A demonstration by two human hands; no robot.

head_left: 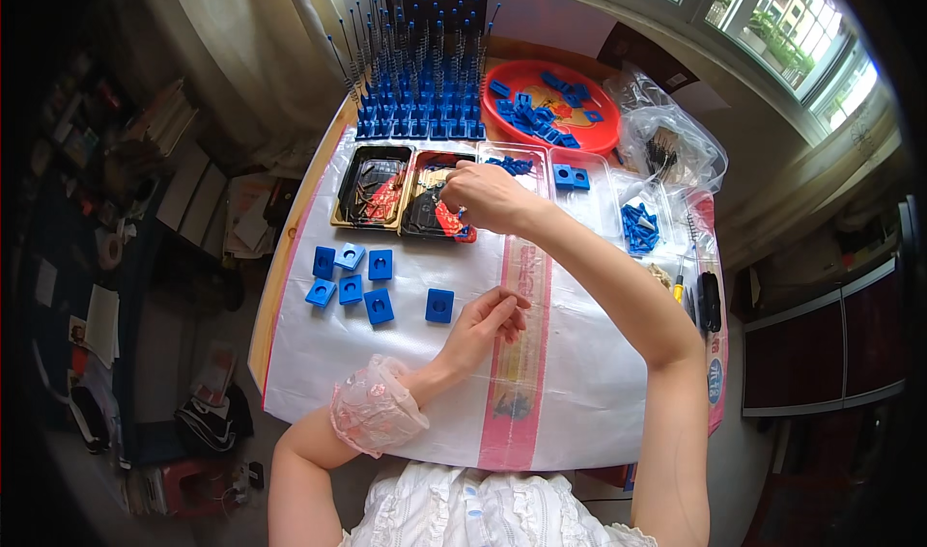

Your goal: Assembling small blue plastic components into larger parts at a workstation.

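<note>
My right hand is over the second black-and-gold plastic tray, which has red patterning inside. Its fingers are bent down and pinched together, and whatever is between them is hidden. Nearer to me, my left hand hovers above the white table cover with its fingers curled inward; I cannot make out anything in them. A single blue square block with a round recess lies just left of that hand. Several similar blue blocks are spread farther left. Another black-and-gold tray stands beside the second one.
Blue stands with springs and pins fill the far left. A red round tray holds blue parts at the back. Clear containers with blue pieces, a plastic bag and a yellow-handled tool line the right side.
</note>
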